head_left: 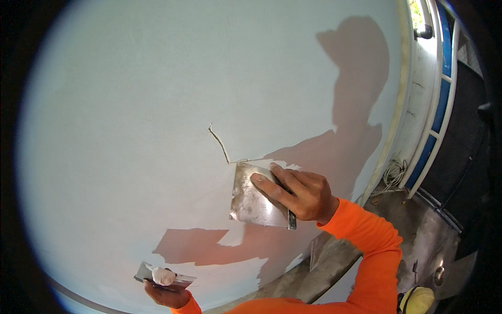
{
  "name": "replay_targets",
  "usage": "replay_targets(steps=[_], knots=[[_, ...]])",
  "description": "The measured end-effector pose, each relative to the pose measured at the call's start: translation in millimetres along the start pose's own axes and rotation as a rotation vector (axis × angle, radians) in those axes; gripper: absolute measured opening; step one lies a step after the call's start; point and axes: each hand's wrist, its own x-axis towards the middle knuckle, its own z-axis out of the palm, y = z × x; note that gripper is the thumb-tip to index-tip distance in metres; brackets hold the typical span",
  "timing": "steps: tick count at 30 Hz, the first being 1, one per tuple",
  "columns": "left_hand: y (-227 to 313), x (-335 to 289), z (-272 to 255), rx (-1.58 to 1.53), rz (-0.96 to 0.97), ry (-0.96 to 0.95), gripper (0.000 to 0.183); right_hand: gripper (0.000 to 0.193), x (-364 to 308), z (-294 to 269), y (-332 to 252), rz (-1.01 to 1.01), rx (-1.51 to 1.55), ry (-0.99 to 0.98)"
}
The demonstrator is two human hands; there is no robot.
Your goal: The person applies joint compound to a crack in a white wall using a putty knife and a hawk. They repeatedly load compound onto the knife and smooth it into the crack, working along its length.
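Observation:
A wide steel putty knife (250,204) lies with its blade close against the pale wall (130,131). My right hand (308,196) grips it, two fingers stretched along the metal. Just above the blade, a thin jagged crack (222,146) runs down the wall and bends toward the knife's top edge; whatever lies behind the blade is hidden. Lower left, my left hand (166,297) is closed around a second flat metal blade (183,283). A lump of white putty (163,276) sits on it, apart from the wall's crack.
My shadow (361,68) falls across the wall. To the right stand white rails (451,99) with blue panels (423,159). A coil of pale cable (394,171) hangs near the wall's corner, above a grey floor (402,230). A yellow rounded object (420,301) is at the lower right.

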Motion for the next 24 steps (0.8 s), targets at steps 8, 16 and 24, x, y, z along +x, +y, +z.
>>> replay_targets(steps=[8,16,24], knots=[[-4.0,5.7,-47.6,0.45,0.186,0.282,0.038,0.043,-19.9,14.5,-9.0,0.154,0.173,0.082],[1.1,8.2,-37.2,0.303,0.104,0.343,0.036,0.025,-33.7,56.6,-62.8,0.556,0.429,0.399],[6.2,20.4,-38.5,0.196,-0.075,-0.095,0.042,0.034,-32.6,44.4,-78.9,0.652,0.29,0.369]])
